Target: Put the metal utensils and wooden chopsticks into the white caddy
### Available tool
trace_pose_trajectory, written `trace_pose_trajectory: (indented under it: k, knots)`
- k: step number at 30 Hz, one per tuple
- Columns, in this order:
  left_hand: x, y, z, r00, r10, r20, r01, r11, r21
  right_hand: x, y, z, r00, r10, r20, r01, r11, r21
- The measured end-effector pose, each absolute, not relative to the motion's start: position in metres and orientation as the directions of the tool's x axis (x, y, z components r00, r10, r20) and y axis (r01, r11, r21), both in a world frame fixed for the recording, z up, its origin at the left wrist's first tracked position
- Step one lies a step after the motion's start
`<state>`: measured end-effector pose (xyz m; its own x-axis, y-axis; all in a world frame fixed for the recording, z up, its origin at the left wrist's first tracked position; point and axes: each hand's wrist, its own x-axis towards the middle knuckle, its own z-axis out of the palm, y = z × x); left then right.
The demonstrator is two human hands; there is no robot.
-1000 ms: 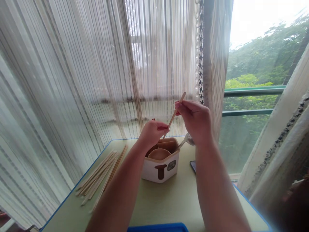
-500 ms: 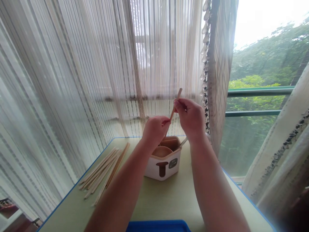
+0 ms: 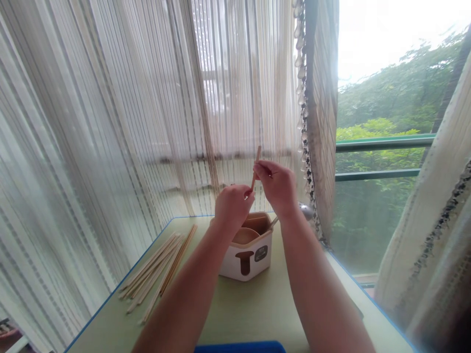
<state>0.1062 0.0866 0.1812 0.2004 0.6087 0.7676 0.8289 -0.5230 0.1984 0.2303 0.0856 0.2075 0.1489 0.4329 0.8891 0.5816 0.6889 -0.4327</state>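
Note:
My left hand (image 3: 232, 208) and my right hand (image 3: 278, 185) are both closed in a pinch on one light wooden chopstick (image 3: 258, 153). It stands nearly upright, its top poking out above my right fingers, while its lower part is hidden behind my left hand. Below them sits a white utensil holder (image 3: 228, 265) with a brown inside and divided compartments. A metal ladle (image 3: 306, 211) leans out of its right side, partly covered by my right forearm. To the left, several chopsticks (image 3: 156, 269) lie in a loose pile on the table.
The pale green table (image 3: 243, 309) has a blue edge. Part of a blue tray or lid (image 3: 239, 348) shows at the near edge. Sheer striped curtains (image 3: 147, 98) hang behind, and a window with a green railing (image 3: 382, 143) is at the right.
Both hands have moved slightly down and left in view with the chopstick, which is now more upright. The view has shifted a little to the right, and the ladle's head shows more.

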Motion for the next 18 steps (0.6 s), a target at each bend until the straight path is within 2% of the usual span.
trace_pose_trajectory:
  k: [6, 10, 13, 15, 18]
  knots:
    - [0.113, 0.092, 0.174, 0.143, 0.688, 0.712, 0.901, -0.389, 0.195, 0.23, 0.1, 0.201, 0.109, 0.517, 0.849, 0.633, 0.623, -0.46]
    - [0.1, 0.086, 0.184, 0.172, 0.724, 0.668, 0.89, -0.405, 0.211, 0.231, 0.107, 0.196, 0.023, 0.609, 0.793, 0.691, 0.564, -0.453]
    - [0.077, 0.079, 0.198, 0.174, 0.711, 0.681, 0.839, -0.469, 0.275, 0.231, 0.108, 0.196, 0.054, 0.67, 0.74, 0.702, 0.502, -0.506]
    - [0.063, 0.078, 0.205, 0.12, 0.689, 0.715, 0.81, -0.484, 0.332, 0.23, 0.106, 0.196, 0.067, 0.721, 0.69, 0.71, 0.451, -0.541]
    - [0.049, 0.085, 0.207, 0.009, 0.663, 0.749, 0.787, -0.466, 0.404, 0.225, 0.101, 0.196, -0.001, 0.793, 0.609, 0.745, 0.407, -0.529]
